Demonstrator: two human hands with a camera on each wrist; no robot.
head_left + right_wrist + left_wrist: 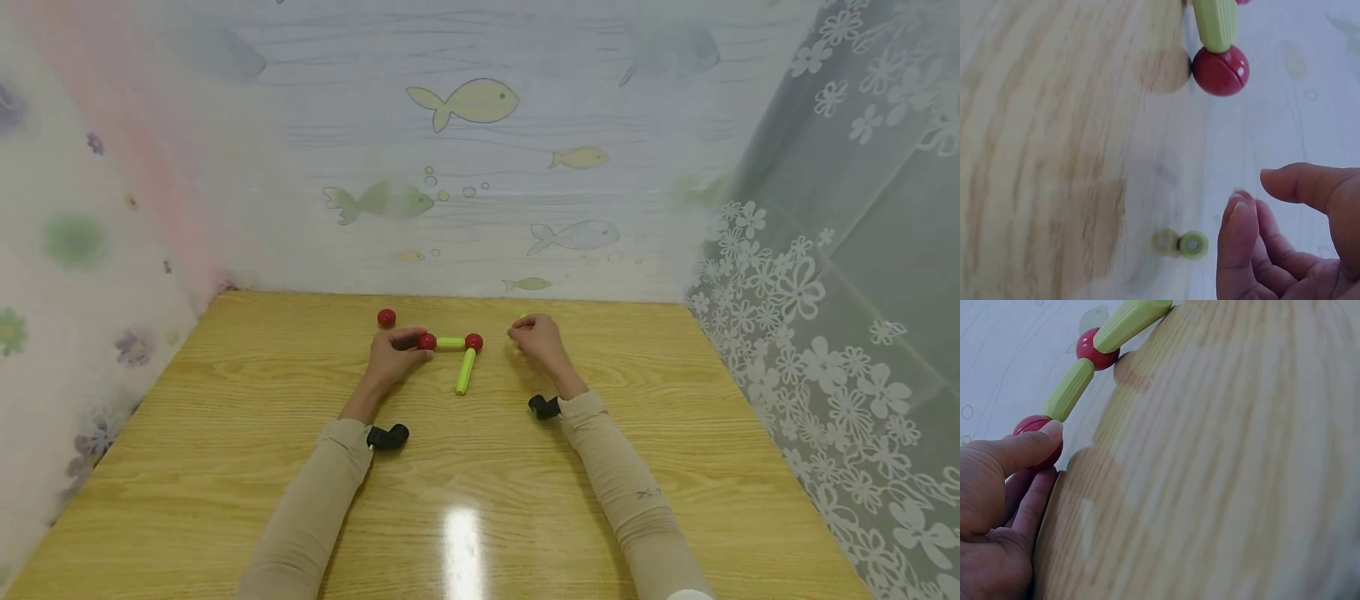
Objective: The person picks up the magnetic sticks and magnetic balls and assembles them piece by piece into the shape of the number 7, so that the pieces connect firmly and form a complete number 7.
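Observation:
My left hand [392,360] pinches a red ball [427,342] between thumb and fingers, also clear in the left wrist view. From that ball a short lime-green rod [451,342] runs to a second red ball [474,342]. Another green rod [466,372] extends from the second ball toward the near side. My right hand [540,342] is to the right of this joined piece, its thumb and fingertips apart with nothing between them. Close by lies a loose green rod [1193,245], seen end-on with a metallic disc; the right hand mostly hides it in the head view.
A separate red ball [386,317] sits behind my left hand. The wooden table [465,467] meets a fish-printed curtain [480,225] at its back edge. Each sleeve cuff carries a black wrist camera [388,437].

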